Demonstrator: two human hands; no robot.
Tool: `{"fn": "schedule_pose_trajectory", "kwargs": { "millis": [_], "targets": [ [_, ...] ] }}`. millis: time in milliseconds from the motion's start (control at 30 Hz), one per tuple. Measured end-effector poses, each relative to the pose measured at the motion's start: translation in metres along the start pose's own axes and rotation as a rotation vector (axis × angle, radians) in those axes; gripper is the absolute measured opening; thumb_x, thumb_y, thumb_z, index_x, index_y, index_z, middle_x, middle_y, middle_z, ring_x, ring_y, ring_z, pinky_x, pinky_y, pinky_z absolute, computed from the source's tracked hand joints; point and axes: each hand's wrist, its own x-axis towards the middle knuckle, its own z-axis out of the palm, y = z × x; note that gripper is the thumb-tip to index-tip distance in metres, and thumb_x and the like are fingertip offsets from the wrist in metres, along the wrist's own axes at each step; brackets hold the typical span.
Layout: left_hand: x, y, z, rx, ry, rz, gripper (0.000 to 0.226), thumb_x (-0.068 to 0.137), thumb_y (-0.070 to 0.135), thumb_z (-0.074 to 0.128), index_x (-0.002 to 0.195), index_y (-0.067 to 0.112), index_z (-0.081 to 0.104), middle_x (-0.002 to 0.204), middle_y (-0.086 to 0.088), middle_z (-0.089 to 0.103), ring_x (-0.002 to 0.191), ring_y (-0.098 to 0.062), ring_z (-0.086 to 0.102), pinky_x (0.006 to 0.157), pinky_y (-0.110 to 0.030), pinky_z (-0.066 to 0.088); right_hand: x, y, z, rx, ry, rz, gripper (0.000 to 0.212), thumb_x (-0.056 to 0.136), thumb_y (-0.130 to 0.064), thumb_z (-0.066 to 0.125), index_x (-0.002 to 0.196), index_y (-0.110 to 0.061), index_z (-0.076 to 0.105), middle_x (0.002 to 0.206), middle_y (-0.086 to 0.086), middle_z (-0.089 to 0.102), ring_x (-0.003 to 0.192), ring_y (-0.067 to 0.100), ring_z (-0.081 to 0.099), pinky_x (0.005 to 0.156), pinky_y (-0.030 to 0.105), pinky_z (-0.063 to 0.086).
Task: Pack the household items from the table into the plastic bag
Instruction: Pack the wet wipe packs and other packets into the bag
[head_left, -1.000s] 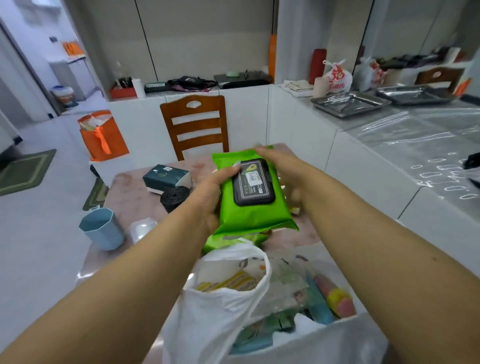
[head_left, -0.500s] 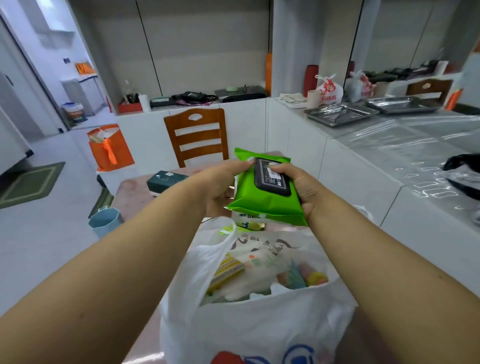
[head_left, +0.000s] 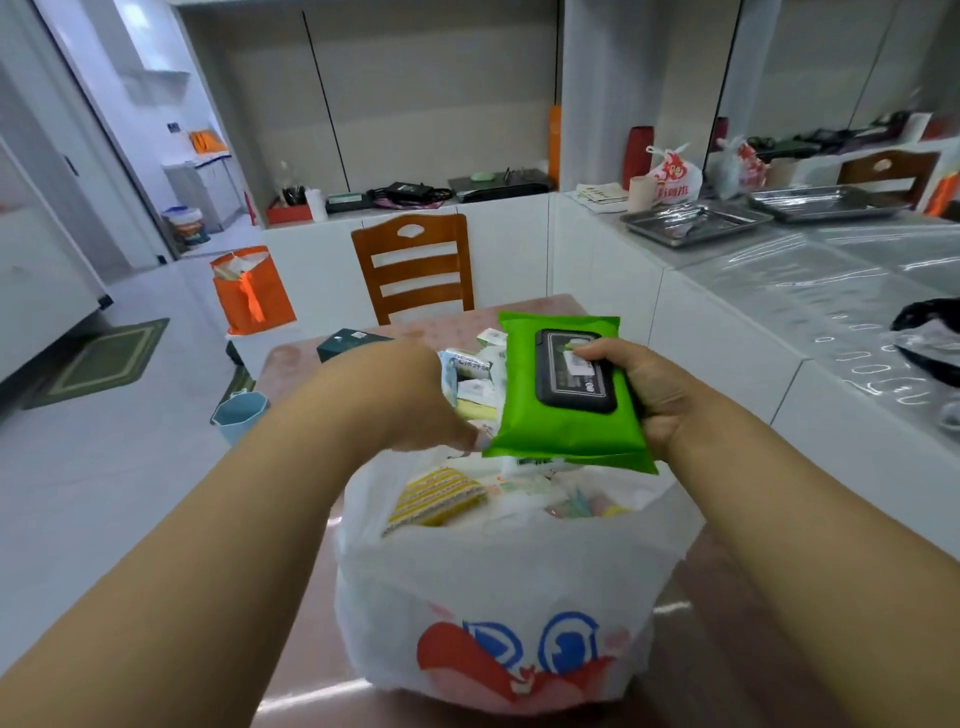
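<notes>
My right hand (head_left: 654, 400) grips a green wet-wipes pack (head_left: 566, 405) with a black lid, thumb on the lid, just above the far side of the bag's mouth. The white plastic bag (head_left: 493, 587), printed with a red and blue cartoon, stands open on the pink table (head_left: 291, 358). It holds a yellow sponge pack (head_left: 436, 499) and several other packets. My left hand (head_left: 405, 400) is curled at the bag's far left rim and pinches the plastic there. Behind the hands, small white packets (head_left: 475, 374) lie on the table.
A dark green box (head_left: 348, 345) sits at the table's far left. A blue cup (head_left: 241, 415) stands left of the table, low down. A wooden chair (head_left: 415, 265) faces the far edge, an orange bag (head_left: 249, 291) beside it. A white counter (head_left: 779, 291) with metal trays runs along the right.
My left hand has let go of the green pack and dropped to the bag's rim. My right hand alone now holds the pack, nearer the bag's opening.
</notes>
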Motion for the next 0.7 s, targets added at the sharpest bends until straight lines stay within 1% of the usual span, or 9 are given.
{"fn": "schedule_pose_trajectory", "kwargs": {
  "millis": [100, 167, 300, 367, 433, 500, 567, 633, 700],
  "targets": [
    [-0.004, -0.007, 0.001, -0.003, -0.109, -0.001, 0.047, 0.074, 0.066, 0.064, 0.076, 0.020, 0.056, 0.074, 0.005, 0.056, 0.069, -0.011, 0.049, 0.057, -0.024, 0.033, -0.009, 0.014, 0.004, -0.022, 0.023, 0.048, 0.017, 0.088, -0.017, 0.054, 0.092, -0.010, 0.068, 0.076, 0.014, 0.075, 0.062, 0.028, 0.072, 0.063, 0.050, 0.058],
    [-0.008, -0.014, 0.007, -0.100, -0.165, 0.006, 0.040, 0.080, 0.058, 0.063, 0.087, 0.019, 0.069, 0.086, 0.003, 0.063, 0.083, -0.015, 0.055, 0.069, -0.026, 0.037, -0.013, 0.023, 0.005, -0.009, 0.039, 0.060, 0.017, 0.087, -0.017, 0.054, 0.095, -0.011, 0.069, 0.079, 0.014, 0.075, 0.064, 0.029, 0.072, 0.067, 0.051, 0.057],
    [-0.010, -0.032, 0.019, -0.916, -0.082, -0.015, 0.019, 0.089, 0.018, 0.063, 0.106, 0.016, 0.072, 0.099, -0.004, 0.070, 0.100, -0.022, 0.062, 0.098, -0.040, 0.049, -0.024, 0.034, 0.005, -0.014, 0.028, 0.111, 0.016, 0.086, -0.016, 0.056, 0.091, -0.009, 0.069, 0.077, 0.015, 0.074, 0.061, 0.028, 0.072, 0.062, 0.048, 0.058],
    [-0.011, -0.043, 0.020, -1.254, -0.158, 0.027, 0.024, 0.091, 0.011, 0.058, 0.113, 0.012, 0.069, 0.111, -0.014, 0.070, 0.105, -0.028, 0.064, 0.096, -0.046, 0.051, -0.027, 0.041, 0.009, -0.042, 0.035, 0.158, 0.016, 0.084, -0.017, 0.059, 0.090, -0.007, 0.070, 0.079, 0.016, 0.074, 0.062, 0.029, 0.071, 0.063, 0.049, 0.058],
    [-0.017, -0.047, 0.020, -1.446, -0.274, 0.129, 0.034, 0.088, 0.015, 0.059, 0.120, 0.006, 0.063, 0.114, -0.017, 0.070, 0.098, -0.028, 0.067, 0.086, -0.041, 0.055, -0.029, 0.051, 0.016, -0.086, 0.046, 0.208, 0.017, 0.083, -0.018, 0.062, 0.092, -0.006, 0.070, 0.082, 0.017, 0.074, 0.064, 0.030, 0.071, 0.065, 0.049, 0.058],
    [-0.022, -0.048, 0.022, -1.523, -0.267, 0.187, 0.036, 0.086, 0.021, 0.062, 0.117, 0.003, 0.063, 0.108, -0.017, 0.070, 0.088, -0.026, 0.068, 0.076, -0.038, 0.059, -0.030, 0.060, 0.023, -0.119, 0.061, 0.250, 0.017, 0.082, -0.019, 0.064, 0.092, -0.006, 0.070, 0.082, 0.018, 0.074, 0.064, 0.031, 0.071, 0.066, 0.049, 0.058],
    [-0.023, -0.050, 0.025, -1.537, -0.144, 0.150, 0.035, 0.085, 0.029, 0.059, 0.112, 0.006, 0.063, 0.105, -0.015, 0.069, 0.083, -0.022, 0.068, 0.072, -0.034, 0.059, -0.031, 0.067, 0.028, -0.138, 0.075, 0.288, 0.017, 0.082, -0.019, 0.064, 0.090, -0.007, 0.071, 0.081, 0.019, 0.073, 0.063, 0.031, 0.071, 0.065, 0.048, 0.058],
    [-0.023, -0.056, 0.031, -1.495, -0.012, 0.072, 0.045, 0.078, 0.039, 0.061, 0.114, 0.013, 0.062, 0.112, -0.013, 0.066, 0.089, -0.021, 0.065, 0.079, -0.035, 0.054, -0.033, 0.071, 0.028, -0.142, 0.070, 0.314, 0.016, 0.082, -0.020, 0.064, 0.088, -0.007, 0.071, 0.081, 0.019, 0.073, 0.062, 0.032, 0.071, 0.065, 0.049, 0.058],
    [-0.024, -0.060, 0.034, -1.408, 0.083, 0.016, 0.062, 0.068, 0.053, 0.063, 0.121, 0.022, 0.059, 0.122, -0.009, 0.063, 0.105, -0.025, 0.062, 0.096, -0.044, 0.049, -0.036, 0.070, 0.030, -0.153, 0.062, 0.325, 0.015, 0.083, -0.020, 0.063, 0.086, -0.007, 0.071, 0.079, 0.019, 0.073, 0.061, 0.031, 0.070, 0.064, 0.048, 0.058]
  ]
}}
